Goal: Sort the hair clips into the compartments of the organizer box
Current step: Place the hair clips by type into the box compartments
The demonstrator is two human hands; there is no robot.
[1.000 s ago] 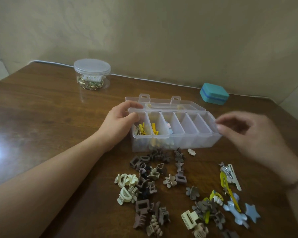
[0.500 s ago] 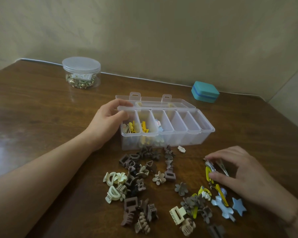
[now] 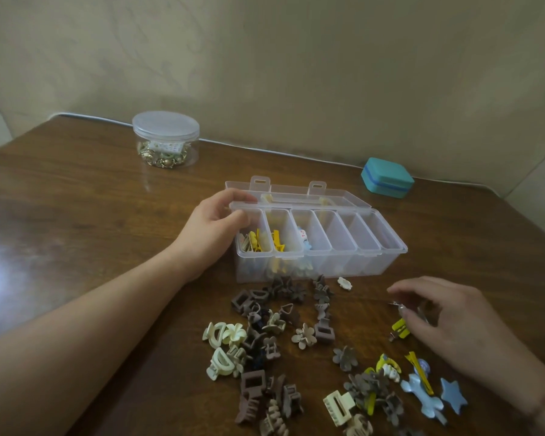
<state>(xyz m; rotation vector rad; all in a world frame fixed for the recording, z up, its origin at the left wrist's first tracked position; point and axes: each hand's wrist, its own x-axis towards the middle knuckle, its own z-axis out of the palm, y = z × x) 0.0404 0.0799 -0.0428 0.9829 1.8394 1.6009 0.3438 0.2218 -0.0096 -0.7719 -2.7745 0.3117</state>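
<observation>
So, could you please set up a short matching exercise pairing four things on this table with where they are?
Things:
1. round clear jar
2. teal case
3. left hand
4. blue star clip

Places:
A. gripping the organizer box's left end
B. far right, by the wall
C. near right, among loose clips
D. far left, behind the box

Pairs: 1-D, 2-B, 3-A, 4-C
</observation>
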